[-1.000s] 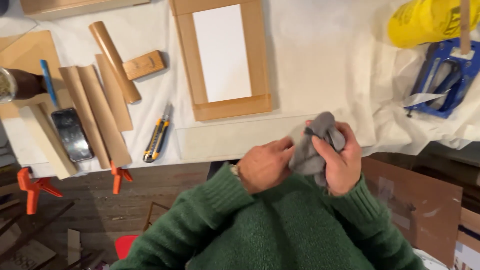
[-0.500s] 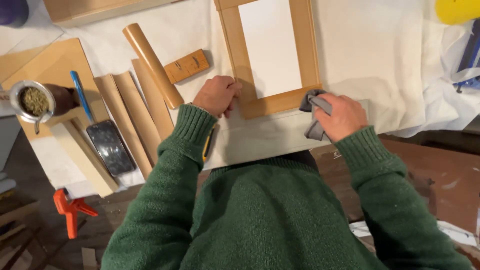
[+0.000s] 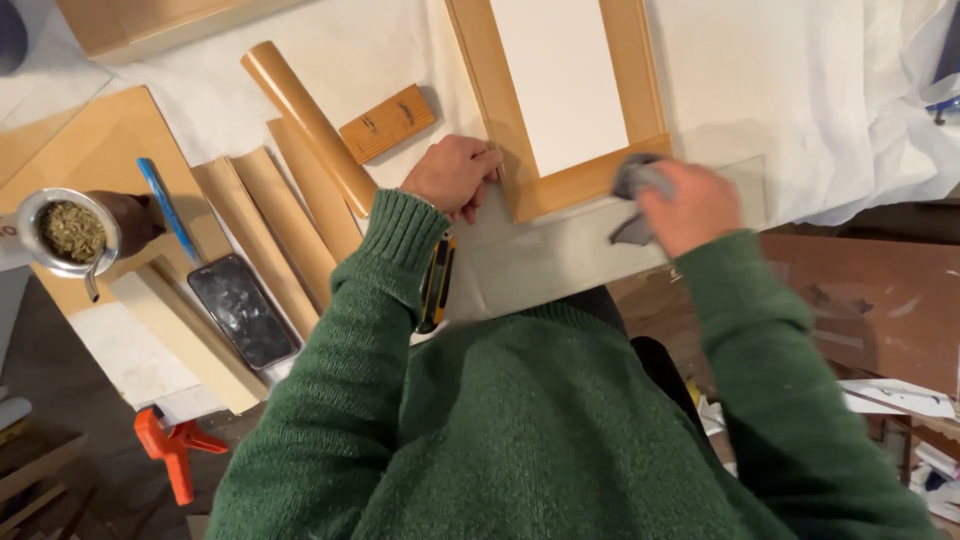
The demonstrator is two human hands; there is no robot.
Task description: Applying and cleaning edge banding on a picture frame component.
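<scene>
A rectangular light-wood frame with a white panel (image 3: 560, 95) is steadied at its lower-left corner by the left hand (image 3: 455, 175), fingers curled and pressed against the edge. A crumpled grey cloth (image 3: 632, 190) is gripped in the closed right hand (image 3: 690, 205) on the frame's lower-right corner. A yellow-black utility knife (image 3: 437, 285) lies below the frame, brown cardboard tubes (image 3: 300, 180) left of it.

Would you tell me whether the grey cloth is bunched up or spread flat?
Bunched up: the grey cloth sits crumpled in the right hand, against the wooden frame.
</scene>
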